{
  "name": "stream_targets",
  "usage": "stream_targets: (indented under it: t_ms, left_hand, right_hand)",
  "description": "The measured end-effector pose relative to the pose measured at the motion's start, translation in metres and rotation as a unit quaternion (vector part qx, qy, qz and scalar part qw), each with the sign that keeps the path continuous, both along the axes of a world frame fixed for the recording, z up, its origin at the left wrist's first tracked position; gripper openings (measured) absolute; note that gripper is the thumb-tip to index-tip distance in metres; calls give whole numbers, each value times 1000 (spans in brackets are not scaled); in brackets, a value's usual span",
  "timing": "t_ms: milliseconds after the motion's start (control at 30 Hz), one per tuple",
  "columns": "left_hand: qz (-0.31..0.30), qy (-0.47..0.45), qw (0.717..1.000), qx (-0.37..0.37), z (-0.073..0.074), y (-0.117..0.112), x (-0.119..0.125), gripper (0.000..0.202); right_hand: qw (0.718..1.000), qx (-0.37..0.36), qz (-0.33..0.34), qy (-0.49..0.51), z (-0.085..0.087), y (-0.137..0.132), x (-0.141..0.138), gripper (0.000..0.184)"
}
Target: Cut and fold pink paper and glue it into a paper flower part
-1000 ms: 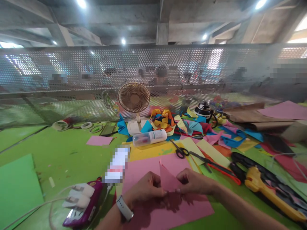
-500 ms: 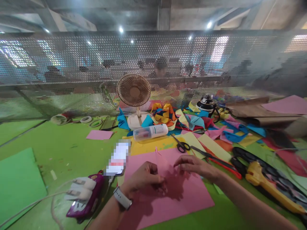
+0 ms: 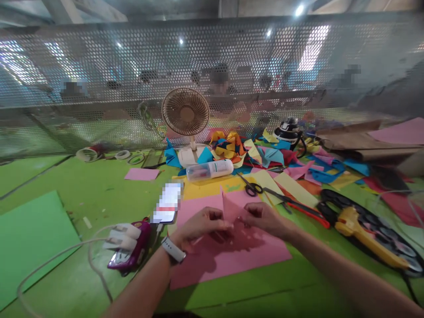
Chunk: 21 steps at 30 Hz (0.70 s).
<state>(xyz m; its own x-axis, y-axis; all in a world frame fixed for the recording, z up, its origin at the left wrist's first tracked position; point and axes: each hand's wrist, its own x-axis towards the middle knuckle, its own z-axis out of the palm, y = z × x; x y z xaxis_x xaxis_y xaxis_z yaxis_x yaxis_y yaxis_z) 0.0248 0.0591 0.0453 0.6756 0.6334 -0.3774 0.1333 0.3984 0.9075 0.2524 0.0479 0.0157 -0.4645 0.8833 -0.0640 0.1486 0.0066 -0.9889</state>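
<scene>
A small folded pink paper piece [image 3: 231, 208] stands up between my two hands, just above a large pink sheet [image 3: 232, 251] lying on the green table. My left hand [image 3: 200, 224], with a white watch on its wrist, pinches the piece's left lower edge. From the right, my right hand [image 3: 265, 217] grips the piece with closed fingers. Both hands hover over the pink sheet, a little in front of the black-handled scissors [image 3: 252, 189].
A small desk fan [image 3: 186, 119] and a clear bottle [image 3: 209, 169] lie behind the sheet, with a heap of coloured paper [image 3: 265, 163]. A phone [image 3: 167, 205] and purple power strip [image 3: 127, 247] are left; a yellow tool [image 3: 366, 240] is right. A perforated metal screen [image 3: 99, 88] backs the table.
My right hand had let go and opened half a second ago; it now grips the pink piece again. The piece is raised between both hands. The view has tilted down slightly.
</scene>
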Motion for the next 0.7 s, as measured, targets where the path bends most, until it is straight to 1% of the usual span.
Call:
stream_targets:
  t_ms: [67,100,133,167,233,300,400,467,533,633,700]
  left_hand:
    - [18,-31,998,-59,2,1,0,45]
    - [26,-42,995,-81,3,1,1,50]
    - [34,-47,994,-88,4,1,2,53]
    - [42,-42,995,-80,5,0,3,51]
    - [60,-15,997,-43,7,-2,6,38]
    - [78,8,997,-7,7,-3,8,27]
    - [85,11,996,24,3,-4,8,22]
    - [85,2,996,36,-2,-4,7,22]
    - [86,-4,995,44,-6,-3,7,24]
    - [98,-17,994,54,-7,-3,6,26]
    - [114,-21,993,29,-6,-4,5,29]
  right_hand:
    - [1000,3,-21,15,-2,1,-1,34]
    - [999,1,-26,22,-2,1,-1,34]
    - [999,1,-31,26,-1,1,-1,33]
    - [999,3,-32,24,0,0,-1,31]
    - [1000,10,-18,19,5,-3,1,28]
    - [1000,9,2,28,12,-6,2,28]
    - [999,14,11,33,16,-8,3,32]
    - [999,33,-9,0,12,-6,0,31]
    - [998,37,-37,-22,5,-5,-3,36]
    - [999,-7,-52,12,-3,-6,-9,42]
    - [996,-37,-63,51,-4,-8,-13,42]
